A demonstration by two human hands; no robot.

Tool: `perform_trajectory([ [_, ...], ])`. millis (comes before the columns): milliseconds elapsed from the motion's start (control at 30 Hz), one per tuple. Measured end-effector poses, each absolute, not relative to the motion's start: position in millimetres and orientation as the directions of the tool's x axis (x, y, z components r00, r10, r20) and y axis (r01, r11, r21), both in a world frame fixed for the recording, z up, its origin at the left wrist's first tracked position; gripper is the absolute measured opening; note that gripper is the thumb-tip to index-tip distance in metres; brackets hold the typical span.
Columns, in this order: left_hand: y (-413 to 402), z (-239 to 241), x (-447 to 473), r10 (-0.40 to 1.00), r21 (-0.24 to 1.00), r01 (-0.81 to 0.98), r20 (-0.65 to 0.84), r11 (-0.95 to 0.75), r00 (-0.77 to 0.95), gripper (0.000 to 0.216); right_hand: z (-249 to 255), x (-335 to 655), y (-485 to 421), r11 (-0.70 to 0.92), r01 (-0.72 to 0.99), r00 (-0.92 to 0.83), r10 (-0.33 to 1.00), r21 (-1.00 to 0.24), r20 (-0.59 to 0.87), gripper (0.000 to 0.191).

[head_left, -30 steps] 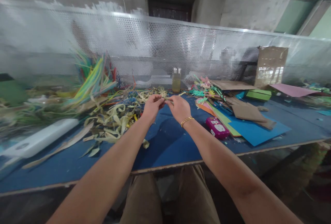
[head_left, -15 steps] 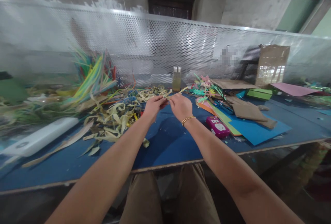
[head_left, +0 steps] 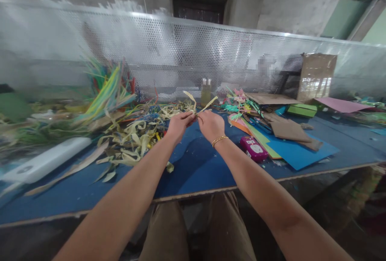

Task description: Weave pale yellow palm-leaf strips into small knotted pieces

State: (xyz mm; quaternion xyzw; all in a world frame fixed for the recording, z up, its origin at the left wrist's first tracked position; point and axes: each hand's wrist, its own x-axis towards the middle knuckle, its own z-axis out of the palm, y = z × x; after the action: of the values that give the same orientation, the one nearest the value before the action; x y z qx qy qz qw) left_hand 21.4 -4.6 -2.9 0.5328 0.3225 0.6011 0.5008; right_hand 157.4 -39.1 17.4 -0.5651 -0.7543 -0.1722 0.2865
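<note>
Two pale strip ends [head_left: 209, 105] jut loose, seemingly half-worked; left hand [head_left: 179, 124], right hand [head_left: 212, 124]: grips pinching their base; leaf pile [head_left: 141, 142] untouched.

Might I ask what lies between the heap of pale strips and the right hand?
The left hand, then bare blue table, shown in the head view.

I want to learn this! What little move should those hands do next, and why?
Maybe the right hand should gently tug the nearer of the two pale strip ends while the left hand holds steady, because both ends poke up free from between the hands.
</note>
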Motion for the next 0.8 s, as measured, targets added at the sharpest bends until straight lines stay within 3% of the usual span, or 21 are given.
perform_trajectory([
  [367, 5, -8, 14, 0.888, 0.884, 0.108, 0.459, -0.455, -0.023, 0.020, 25, 156, -42, 0.327, 0.939, -0.325, 0.733, 0.110, 0.598, 0.030],
  [533, 4, -5, 6, 0.794, 0.664, 0.470, 0.589, -0.582, 0.152, 0.021, 24, 159, -40, 0.361, 0.927, -0.342, 0.700, 0.102, 0.627, 0.024],
  [600, 3, -2, 4, 0.792, 0.635, 0.500, 0.579, -0.589, 0.197, 0.022, 23, 161, -38, 0.382, 0.920, -0.343, 0.669, 0.091, 0.660, 0.024],
  [800, 0, 6, 2, 0.842, 0.732, 0.418, 0.490, -0.538, 0.225, 0.024, 20, 165, -31, 0.432, 0.900, -0.280, 0.673, -0.057, 0.685, 0.021],
])
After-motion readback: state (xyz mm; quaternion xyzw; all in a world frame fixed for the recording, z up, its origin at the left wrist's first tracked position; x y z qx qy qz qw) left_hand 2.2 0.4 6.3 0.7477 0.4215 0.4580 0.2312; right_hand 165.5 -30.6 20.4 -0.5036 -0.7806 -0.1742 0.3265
